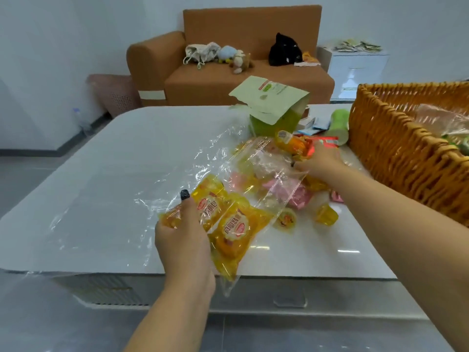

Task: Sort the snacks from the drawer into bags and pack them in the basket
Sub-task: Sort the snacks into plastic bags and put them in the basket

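Both hands are working one clear bag (253, 171): the left hand (186, 240) is pinching its lower end, probably so the yellow packs (233, 227) already inside stay at the bottom, while the right hand (317, 162) is gripping an orange snack (291, 143) at the bag's mouth, seemingly feeding it in. Loose jelly cups (326, 214) and pink packets (297, 195) are lying on the table (101, 186) beneath, awaiting sorting. Just beside them the basket (396, 148) is sitting within easy reach.

Yellow snack packets (229, 224) carry a red oval logo and Chinese characters, seemingly "软面包"; other labels are illegible.
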